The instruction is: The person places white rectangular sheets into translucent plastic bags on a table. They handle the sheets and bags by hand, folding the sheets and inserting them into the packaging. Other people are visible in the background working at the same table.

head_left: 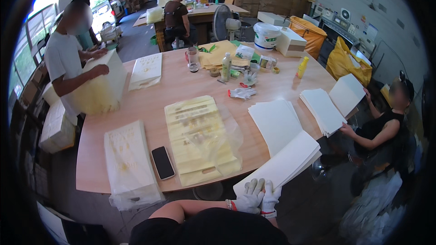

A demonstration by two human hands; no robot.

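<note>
Both my hands wear white work gloves and meet at the near edge of the wooden table [150, 109]. My left hand [250, 196] and my right hand [271, 195] grip the near end of a stack of white sheets [281, 163] that juts over the table's front edge. Another white stack [274, 124] lies just behind it. A pile of yellow flat bags under a clear plastic wrap [200, 138] lies to the left of my hands.
A black phone [162, 162] and a wrapped pale bag bundle [129, 163] lie at front left. A spare pair of gloves [242, 92], bottles and a white bucket [265, 36] stand farther back. A person at left handles a bag; another at right holds white sheets [334, 104].
</note>
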